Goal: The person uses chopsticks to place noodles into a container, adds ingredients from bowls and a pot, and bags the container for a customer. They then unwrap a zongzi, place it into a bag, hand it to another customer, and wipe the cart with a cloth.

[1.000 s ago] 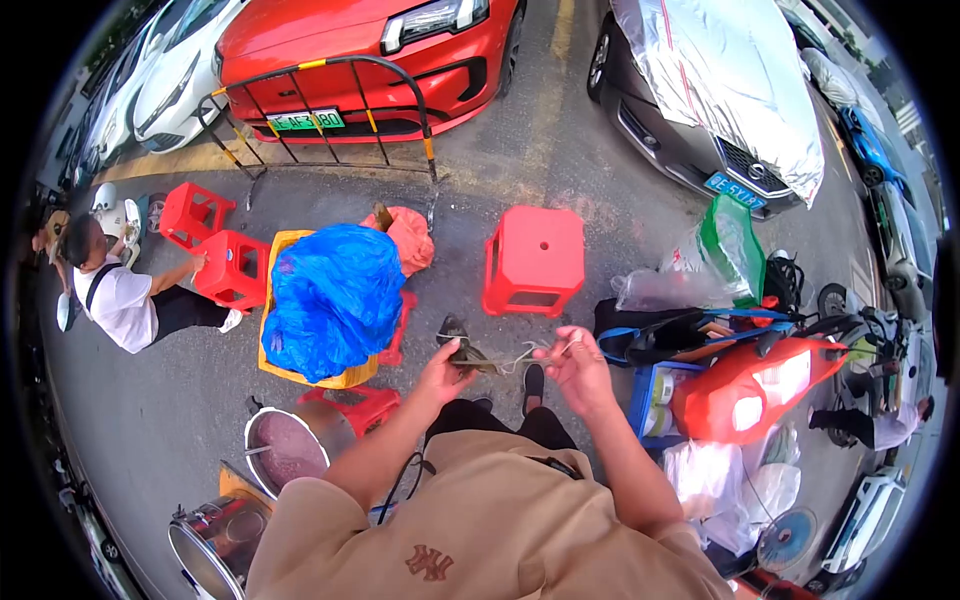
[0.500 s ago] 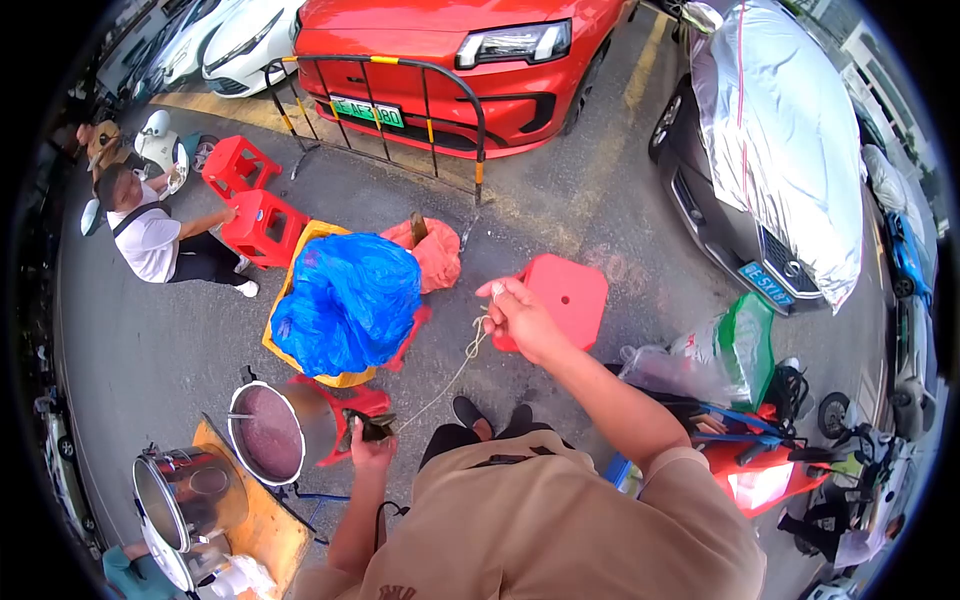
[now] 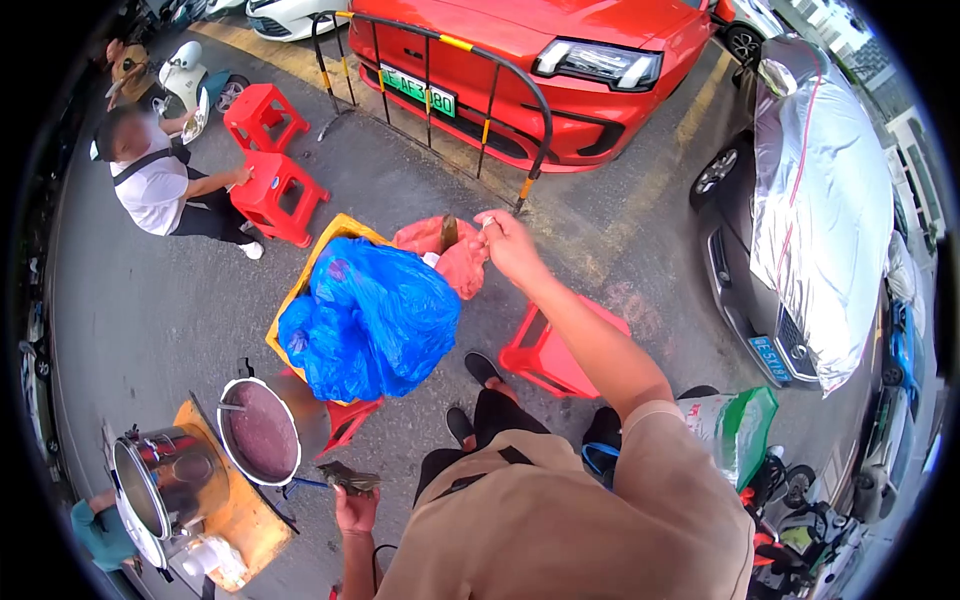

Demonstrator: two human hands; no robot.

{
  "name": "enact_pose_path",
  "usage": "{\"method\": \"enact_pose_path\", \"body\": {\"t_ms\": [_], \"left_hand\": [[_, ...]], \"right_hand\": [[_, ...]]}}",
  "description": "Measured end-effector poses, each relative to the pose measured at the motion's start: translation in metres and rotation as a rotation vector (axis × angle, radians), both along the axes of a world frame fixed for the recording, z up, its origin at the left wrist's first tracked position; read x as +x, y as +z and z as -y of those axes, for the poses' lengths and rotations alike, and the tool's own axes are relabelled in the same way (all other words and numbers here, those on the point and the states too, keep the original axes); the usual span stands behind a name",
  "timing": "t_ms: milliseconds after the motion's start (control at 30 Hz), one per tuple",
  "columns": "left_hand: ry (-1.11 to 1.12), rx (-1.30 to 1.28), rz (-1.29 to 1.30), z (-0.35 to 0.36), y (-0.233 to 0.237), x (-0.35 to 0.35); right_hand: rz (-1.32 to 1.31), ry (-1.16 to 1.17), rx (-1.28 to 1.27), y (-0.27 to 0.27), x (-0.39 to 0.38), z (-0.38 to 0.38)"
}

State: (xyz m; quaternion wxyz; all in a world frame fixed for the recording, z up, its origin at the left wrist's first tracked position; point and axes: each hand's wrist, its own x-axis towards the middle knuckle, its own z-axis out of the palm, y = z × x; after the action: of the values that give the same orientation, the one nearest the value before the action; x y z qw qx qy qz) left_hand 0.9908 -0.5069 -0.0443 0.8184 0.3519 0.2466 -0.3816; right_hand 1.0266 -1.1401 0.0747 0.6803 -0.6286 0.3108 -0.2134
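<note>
My left hand (image 3: 356, 511) is closed around a dark leaf-wrapped dumpling (image 3: 348, 478), low and just right of a large steel pot (image 3: 312, 420) of purplish liquid. My right hand (image 3: 510, 248) reaches forward with fingers pinched together at the right edge of a pink plastic bag (image 3: 463, 272). A small whitish bit shows at its fingertips; what else they hold I cannot tell. A brownish leaf (image 3: 449, 233) stands up out of the pink bag. Beside that bag, a blue plastic bag (image 3: 375, 315) fills a yellow crate (image 3: 285, 305).
A red stool (image 3: 560, 350) stands beneath my right forearm. A second pot (image 3: 140, 485) sits on a wooden board (image 3: 245, 520) at left. A metal barrier (image 3: 428, 90) fronts a red car (image 3: 600, 120). A person (image 3: 150, 185) at left touches red stools (image 3: 280, 195).
My right hand has moved forward from above the red stool to the pink bag. The string that hung between my hands no longer shows. I have stepped, and the view has shifted.
</note>
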Motion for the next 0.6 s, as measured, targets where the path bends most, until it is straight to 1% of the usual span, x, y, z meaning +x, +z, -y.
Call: {"method": "enact_pose_path", "body": {"t_ms": [67, 100, 167, 200, 267, 300, 367, 400, 467, 500, 533, 600], "left_hand": [[0.015, -0.028, 0.013, 0.007, 0.005, -0.005], [0.049, -0.031, 0.027, 0.011, 0.01, -0.009], [0.073, -0.06, 0.097, 0.038, 0.042, -0.011], [0.088, -0.047, 0.095, 0.042, 0.043, -0.011], [0.114, -0.068, 0.066, 0.045, 0.045, -0.017], [0.135, -0.056, 0.065, 0.048, 0.049, -0.017], [0.186, -0.08, 0.072, 0.061, 0.055, -0.021], [0.214, -0.07, 0.073, 0.067, 0.061, -0.024], [0.28, -0.027, 0.079, 0.08, 0.068, -0.027], [0.304, -0.018, 0.08, 0.086, 0.072, -0.028], [0.315, -0.027, 0.078, 0.092, 0.076, -0.031], [0.35, -0.028, 0.076, 0.099, 0.082, -0.036]], "right_hand": [[0.008, -0.058, -0.07, -0.017, 0.032, 0.022], [0.004, -0.039, -0.058, -0.027, 0.048, 0.034], [-0.023, -0.016, 0.032, -0.047, 0.08, 0.054], [-0.026, 0.0, 0.043, -0.057, 0.095, 0.061], [-0.028, 0.023, -0.048, -0.077, 0.126, 0.067], [-0.03, 0.044, -0.037, -0.095, 0.141, 0.07], [-0.08, 0.103, -0.113, -0.134, 0.171, 0.07], [-0.079, 0.131, -0.105, -0.142, 0.18, 0.065], [-0.297, 0.234, -0.386, -0.158, 0.198, 0.055], [-0.327, 0.32, -0.448, -0.171, 0.205, 0.05], [-0.322, 0.345, -0.444, -0.186, 0.21, 0.048], [-0.332, 0.672, -0.639, -0.21, 0.219, 0.043]]}}
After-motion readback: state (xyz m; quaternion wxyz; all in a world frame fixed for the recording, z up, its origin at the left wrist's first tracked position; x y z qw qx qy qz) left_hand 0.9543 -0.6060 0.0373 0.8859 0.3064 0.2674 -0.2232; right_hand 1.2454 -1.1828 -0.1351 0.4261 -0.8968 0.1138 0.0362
